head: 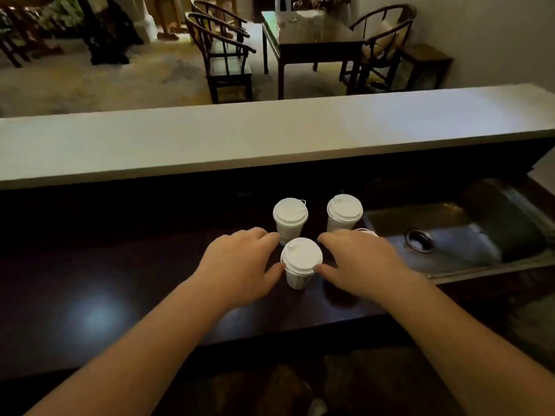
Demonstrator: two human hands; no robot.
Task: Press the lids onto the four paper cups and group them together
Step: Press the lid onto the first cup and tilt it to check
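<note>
Three white paper cups with white lids stand on the dark counter [126, 283]: one at the back left [290, 214], one at the back right [344, 209], and a near cup [301, 255] in front of them. Only a white sliver of a fourth lid [365, 232] shows behind my right hand. My left hand [240, 262] lies palm down just left of the near cup, thumb tip against its lid rim. On the cup's right side my right hand [360, 262] is palm down, its thumb touching the same rim. On both hands the fingers are spread and do not wrap around anything.
A steel sink [468, 232] with a round drain [419, 240] is sunk into the counter right of the cups. A raised pale ledge [270, 136] runs across behind them. Wooden chairs [225, 55] and a table [312, 40] stand in the room beyond.
</note>
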